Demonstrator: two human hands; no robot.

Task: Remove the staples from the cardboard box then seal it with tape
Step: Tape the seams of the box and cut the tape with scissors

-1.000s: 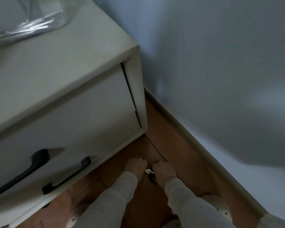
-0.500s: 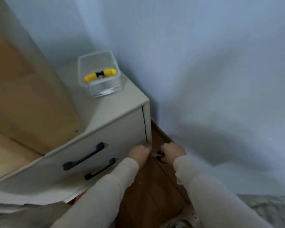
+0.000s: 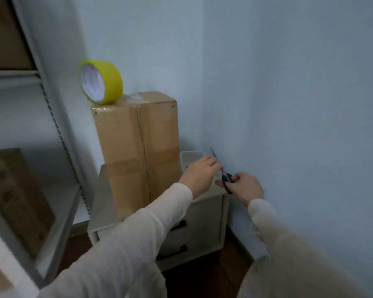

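Note:
A tall cardboard box (image 3: 138, 151) stands on end on a white drawer cabinet (image 3: 205, 214), its taped seam running down the front. On top of the box, a roll of yellow tape (image 3: 103, 82) sits on its edge. To the right of the box, my right hand (image 3: 246, 188) grips the black handles of a small metal tool (image 3: 227, 179). My left hand (image 3: 200, 173) pinches the tool's metal end just above. Both hands hover over the cabinet's right corner, beside a clear plastic container (image 3: 190, 155) whose contents are hidden.
A metal shelf rack (image 3: 58, 130) with brown boxes stands to the left. The pale blue wall (image 3: 299, 104) closes in on the right, close to my right hand. The cabinet has two drawers with black handles, and dark wood floor lies below.
My view and both hands have risen from the floor beside the cabinet to the cabinet top. The box and the tape roll have come into view. The tool stays in my hands.

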